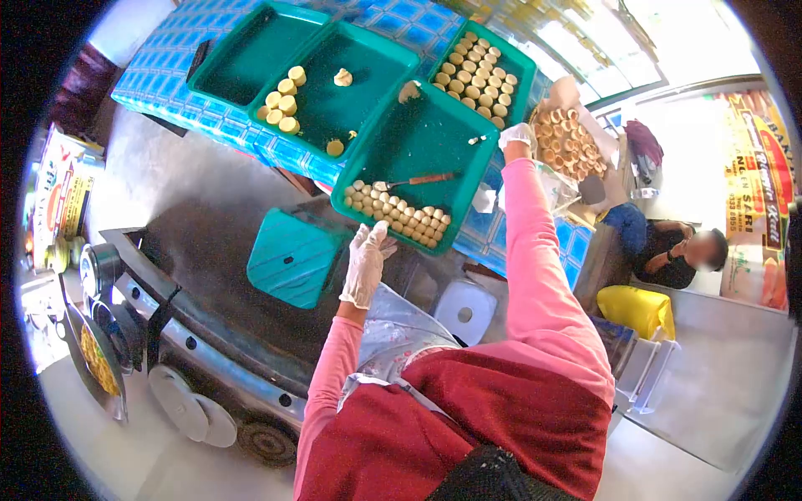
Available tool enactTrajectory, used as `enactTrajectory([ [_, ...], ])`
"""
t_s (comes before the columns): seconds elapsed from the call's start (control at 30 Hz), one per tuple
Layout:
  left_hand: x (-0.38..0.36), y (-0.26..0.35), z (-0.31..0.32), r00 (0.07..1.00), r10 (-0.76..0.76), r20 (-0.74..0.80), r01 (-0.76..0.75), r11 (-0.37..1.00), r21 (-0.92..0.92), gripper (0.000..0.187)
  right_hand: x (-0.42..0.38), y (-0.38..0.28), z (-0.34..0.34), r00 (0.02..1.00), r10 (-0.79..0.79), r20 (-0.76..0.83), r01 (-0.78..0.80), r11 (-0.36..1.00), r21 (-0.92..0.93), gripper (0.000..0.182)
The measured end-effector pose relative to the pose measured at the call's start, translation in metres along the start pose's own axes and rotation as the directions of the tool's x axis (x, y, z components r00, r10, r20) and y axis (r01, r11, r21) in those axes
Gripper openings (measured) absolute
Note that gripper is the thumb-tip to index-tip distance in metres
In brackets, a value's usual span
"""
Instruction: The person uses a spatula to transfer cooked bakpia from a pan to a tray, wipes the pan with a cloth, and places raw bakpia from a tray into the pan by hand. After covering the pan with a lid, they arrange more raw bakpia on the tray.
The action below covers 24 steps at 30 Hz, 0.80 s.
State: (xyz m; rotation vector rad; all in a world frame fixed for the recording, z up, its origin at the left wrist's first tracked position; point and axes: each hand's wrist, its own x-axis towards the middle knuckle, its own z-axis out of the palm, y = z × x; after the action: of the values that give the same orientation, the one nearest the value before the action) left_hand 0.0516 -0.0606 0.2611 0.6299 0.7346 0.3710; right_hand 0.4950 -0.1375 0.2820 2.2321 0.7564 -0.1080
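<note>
My left hand point(369, 257), in a clear plastic glove, is at the near left rim of a green tray point(418, 142), its fingers apart and fingertips right beside the pale dough balls point(403, 219) lined along that side. A spatula with a wooden handle point(430, 179) lies in the same tray behind the balls. My right hand point(517, 137), also gloved, reaches to the far right of this tray. It is nearest to a pile of small tart shells point(571, 140) on brown paper; its fingers are too blurred to make out.
A second green tray point(368, 46) holds thick pale dough rounds point(284, 104). Another tray, upper right, carries rows of round pieces point(478, 75). A teal stool point(292, 257) stands before the table. A person point(677, 255) sits at right near a yellow bag point(637, 311).
</note>
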Motion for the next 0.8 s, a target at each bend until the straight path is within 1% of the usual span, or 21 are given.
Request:
enactTrajectory([
  [0.03,-0.001,0.005,0.002,1.0,0.016,0.023,-0.017,0.999,0.038,0.034,0.009,0.0,0.009,1.0,-0.014,0.0,0.014,1.0,0.001,0.03],
  [0.1,0.003,0.003,0.003,1.0,-0.026,-0.004,0.026,1.0,0.011,0.031,0.01,0.008,0.017,0.976,-0.049,-0.213,0.062,0.997,0.054,0.031],
  [0.13,0.003,0.002,0.002,0.999,-0.046,-0.021,0.046,0.999,0.001,0.029,0.011,0.009,0.018,0.964,-0.034,-0.263,0.072,0.988,0.135,0.029],
  [0.17,0.002,0.0,0.002,0.999,-0.04,-0.037,0.039,0.999,-0.009,0.028,0.013,0.011,0.019,0.964,0.041,-0.264,0.048,0.946,0.321,0.028],
  [0.2,0.002,0.0,0.0,0.999,-0.045,-0.019,0.044,0.999,-0.022,0.029,0.018,0.013,0.023,0.958,0.124,-0.258,0.024,0.863,0.505,0.026],
  [0.23,0.002,0.0,-0.002,0.999,-0.05,-0.002,0.05,0.998,-0.036,0.031,0.023,0.014,0.027,0.95,0.196,-0.245,0.009,0.762,0.647,0.025],
  [0.27,0.004,0.001,-0.002,0.999,-0.05,0.018,0.051,0.997,-0.053,0.032,0.029,0.017,0.029,0.938,0.26,-0.229,0.005,0.651,0.759,0.023],
  [0.3,0.006,-0.001,-0.004,0.998,-0.052,0.028,0.053,0.998,-0.032,0.032,0.034,0.019,0.034,0.926,0.305,-0.223,0.007,0.577,0.816,0.022],
  [0.33,0.002,0.004,-0.001,0.998,-0.064,0.02,0.064,0.997,-0.036,0.032,0.037,0.019,0.037,0.914,0.343,-0.217,0.018,0.5,0.866,0.021],
  [0.4,-0.005,0.013,0.005,0.997,-0.081,0.003,0.081,0.996,-0.043,0.033,0.047,0.022,0.045,0.89,0.397,-0.225,0.046,0.413,0.91,0.018],
  [0.47,-0.002,0.008,-0.001,0.997,-0.078,0.02,0.08,0.995,-0.064,0.032,0.058,0.026,0.058,0.86,0.434,-0.268,0.094,0.381,0.92,0.017],
  [0.53,-0.003,0.006,-0.003,0.997,-0.076,0.029,0.078,0.994,-0.078,0.031,0.058,0.033,0.059,0.821,0.456,-0.343,0.187,0.353,0.917,0.016],
  [0.57,-0.002,0.006,-0.003,0.997,-0.072,0.034,0.075,0.993,-0.087,0.031,0.056,0.042,0.06,0.864,0.433,-0.256,0.155,0.256,0.954,0.013],
  [0.6,0.0,0.004,-0.003,0.997,-0.068,0.039,0.072,0.993,-0.095,0.03,0.052,0.045,0.053,0.9,0.409,-0.148,0.168,-0.013,0.986,0.013],
  [0.63,0.0,0.002,-0.004,0.997,-0.066,0.044,0.07,0.992,-0.104,0.029,0.049,0.048,0.048,0.924,0.38,-0.037,0.153,-0.281,0.947,0.014],
  [0.67,0.003,0.0,-0.004,0.997,-0.06,0.05,0.065,0.992,-0.106,0.031,0.045,0.053,0.043,0.942,0.335,0.022,0.133,-0.433,0.891,0.013],
  [0.7,0.007,-0.002,-0.004,0.997,-0.058,0.055,0.064,0.992,-0.11,0.032,0.037,0.055,0.039,0.951,0.308,0.014,0.141,-0.475,0.868,0.012],
  [0.73,0.011,-0.005,-0.004,0.997,-0.056,0.06,0.063,0.992,-0.113,0.034,0.031,0.057,0.035,0.958,0.285,-0.019,0.159,-0.478,0.864,0.012],
  [0.77,0.016,-0.007,-0.004,0.995,-0.07,0.073,0.077,0.991,-0.106,0.038,0.021,0.057,0.033,0.953,0.286,-0.097,0.209,-0.393,0.895,0.011],
  [0.8,0.023,-0.008,-0.001,0.993,-0.08,0.088,0.088,0.991,-0.098,0.042,0.011,0.055,0.034,0.917,0.313,-0.249,0.313,-0.176,0.933,0.011],
])
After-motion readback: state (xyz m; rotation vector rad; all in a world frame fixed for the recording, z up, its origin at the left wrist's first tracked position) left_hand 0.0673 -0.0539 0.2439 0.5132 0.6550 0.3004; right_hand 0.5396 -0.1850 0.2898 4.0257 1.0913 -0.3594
